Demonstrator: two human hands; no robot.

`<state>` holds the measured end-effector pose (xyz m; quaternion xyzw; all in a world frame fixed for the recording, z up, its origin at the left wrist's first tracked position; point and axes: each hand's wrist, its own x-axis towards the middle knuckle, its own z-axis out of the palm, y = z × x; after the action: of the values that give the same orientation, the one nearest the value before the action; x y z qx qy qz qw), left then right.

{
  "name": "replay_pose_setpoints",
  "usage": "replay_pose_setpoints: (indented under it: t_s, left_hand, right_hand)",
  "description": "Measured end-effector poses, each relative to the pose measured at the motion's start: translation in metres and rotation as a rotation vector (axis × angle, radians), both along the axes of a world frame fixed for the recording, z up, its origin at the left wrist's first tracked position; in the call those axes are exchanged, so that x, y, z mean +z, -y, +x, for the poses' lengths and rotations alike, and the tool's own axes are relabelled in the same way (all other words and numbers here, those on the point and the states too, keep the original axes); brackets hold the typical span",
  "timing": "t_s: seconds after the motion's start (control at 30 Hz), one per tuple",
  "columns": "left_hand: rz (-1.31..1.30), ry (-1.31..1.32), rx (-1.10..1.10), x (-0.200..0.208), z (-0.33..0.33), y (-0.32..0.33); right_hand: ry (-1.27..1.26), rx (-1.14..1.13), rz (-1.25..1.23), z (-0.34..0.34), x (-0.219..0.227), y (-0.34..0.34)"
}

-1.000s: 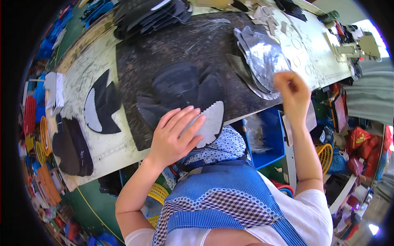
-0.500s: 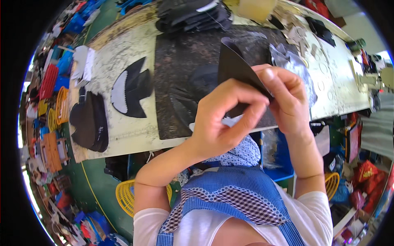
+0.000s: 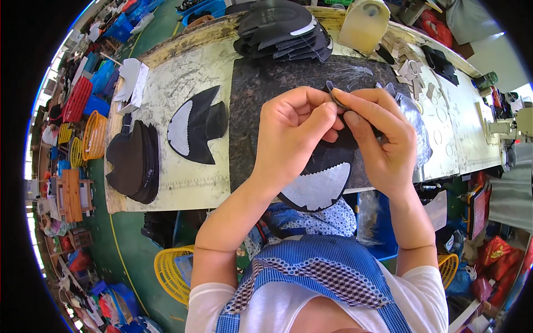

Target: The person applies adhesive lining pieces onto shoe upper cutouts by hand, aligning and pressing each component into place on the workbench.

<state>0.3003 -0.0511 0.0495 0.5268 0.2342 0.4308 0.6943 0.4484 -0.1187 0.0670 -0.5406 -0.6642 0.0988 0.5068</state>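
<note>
Before me, both hands grip a black shoe upper piece (image 3: pixel 319 186) whose grey toe patch with a zigzag edge faces up toward me. My left hand (image 3: pixel 294 133) pinches its far edge between thumb and fingers. Close beside it, my right hand (image 3: pixel 383 133) pinches the same folded edge, fingertips almost touching the left ones. My fingers hide most of the piece's middle. A similar black upper piece with a grey patch (image 3: pixel 197 125) lies flat to the left. Beneath my hands is a dark mottled board (image 3: pixel 247 77) on the worktable.
A tall stack of black pieces (image 3: pixel 280 28) rises at the back, next to a yellowish block-shaped container (image 3: pixel 363 25). Another dark stack (image 3: pixel 130 161) sits at the table's left end. Crumpled silvery sheeting (image 3: pixel 416 125) and pale scraps (image 3: pixel 411 69) lie to the right.
The black piece has turned from standing on edge to showing its grey patch. Both hands have come together at its far edge, and the view has shifted slightly.
</note>
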Motion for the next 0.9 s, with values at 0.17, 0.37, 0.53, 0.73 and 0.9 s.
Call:
replay_pose_setpoints:
  t_s: [0.17,0.37,0.53,0.73,0.9]
  left_hand:
    - [-0.029,0.113,-0.003,-0.016,0.008,0.005]
    - [0.423,-0.118,-0.124,-0.038,0.007,0.007]
    - [1.483,-0.372,-0.139,0.036,0.002,-0.022]
    - [1.887,-0.029,-0.467,0.034,0.001,0.026]
    - [1.693,0.317,-0.792,0.017,-0.001,0.085]
  right_hand:
    - [-0.859,0.102,-0.346,0.001,-0.006,0.005]
    - [-1.169,0.231,-0.659,0.051,-0.027,-0.004]
    - [-0.908,0.408,-0.796,0.051,0.004,0.026]
    - [-0.937,0.785,-1.028,0.036,-0.013,0.061]
    - [-0.853,1.008,-1.239,0.029,-0.044,0.101]
